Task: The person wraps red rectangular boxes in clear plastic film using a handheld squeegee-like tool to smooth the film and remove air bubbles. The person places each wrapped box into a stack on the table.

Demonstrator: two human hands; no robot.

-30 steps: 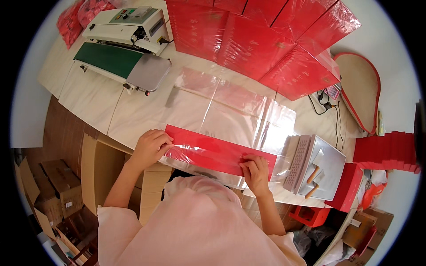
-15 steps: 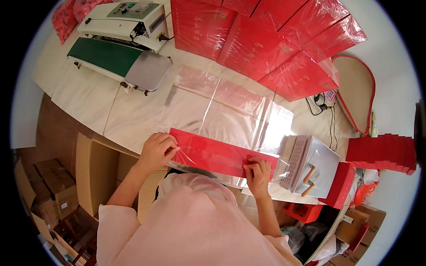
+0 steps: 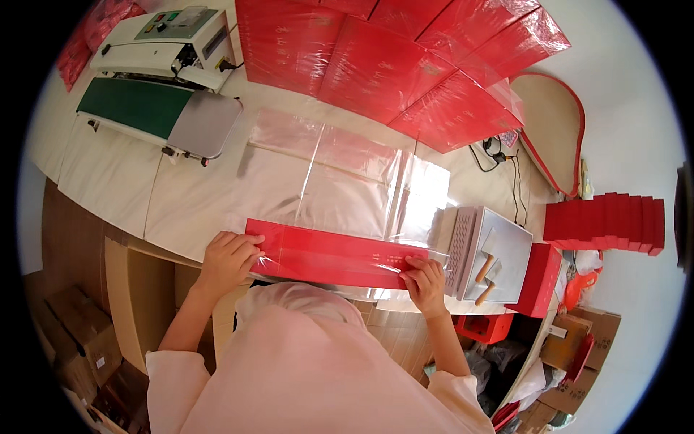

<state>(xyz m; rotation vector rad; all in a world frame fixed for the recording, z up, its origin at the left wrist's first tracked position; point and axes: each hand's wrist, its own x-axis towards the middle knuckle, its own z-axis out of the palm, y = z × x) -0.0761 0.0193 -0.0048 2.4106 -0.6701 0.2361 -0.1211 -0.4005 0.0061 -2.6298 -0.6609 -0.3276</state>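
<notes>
A long red box (image 3: pixel 325 254) lies at the table's near edge, with shiny clear plastic over it. My left hand (image 3: pixel 230 259) grips its left end, fingers bent over the corner. At the opposite end my right hand (image 3: pixel 425 283) has its fingers pressed together on the red edge and the plastic. Beyond the box, a clear plastic sheet (image 3: pixel 340 192) lies spread flat and reflects light. How far the plastic wraps the box cannot be made out.
A sealing machine with a green belt (image 3: pixel 134 108) stands at the far left. Film-wrapped red boxes (image 3: pixel 390 69) are stacked at the back. To the right are a metal plate (image 3: pixel 499 257) with two wooden-handled scrapers and a red stack (image 3: pixel 603 223). An open carton (image 3: pixel 137 289) stands below left.
My right hand has shifted from the box's face to its right end. My left hand stays at the left end. The whole view has swung slightly, moving the surroundings leftward.
</notes>
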